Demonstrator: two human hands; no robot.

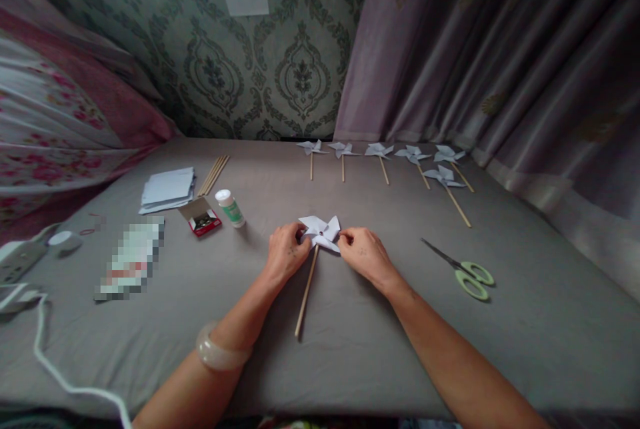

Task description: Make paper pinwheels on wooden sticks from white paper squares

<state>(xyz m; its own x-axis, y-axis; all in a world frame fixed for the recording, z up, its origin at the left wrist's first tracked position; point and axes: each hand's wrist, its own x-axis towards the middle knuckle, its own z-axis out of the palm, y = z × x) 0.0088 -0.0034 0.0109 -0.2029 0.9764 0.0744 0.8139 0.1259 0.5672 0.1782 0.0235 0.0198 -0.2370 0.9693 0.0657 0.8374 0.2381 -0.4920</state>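
A white paper pinwheel (325, 237) lies on the grey cloth between my two hands, with a small dark pin at its centre. Its wooden stick (307, 295) slants down toward me. My left hand (289, 252) is closed at the left blade, thumb and fingers pinched on the paper. On the opposite side, my right hand (367, 254) pinches the edge of the right blade. The fingertips of both hands are partly hidden. Green-handled scissors (467, 275) lie to the right of my right hand, apart from it.
Several finished pinwheels (380, 152) lie at the back right. Left of my hands are a white bottle (230, 207), a red box of pins (204, 223), wooden sticks (214, 175) and stacked paper (167, 189). A power strip (20, 259) and white cable (75, 389) lie far left.
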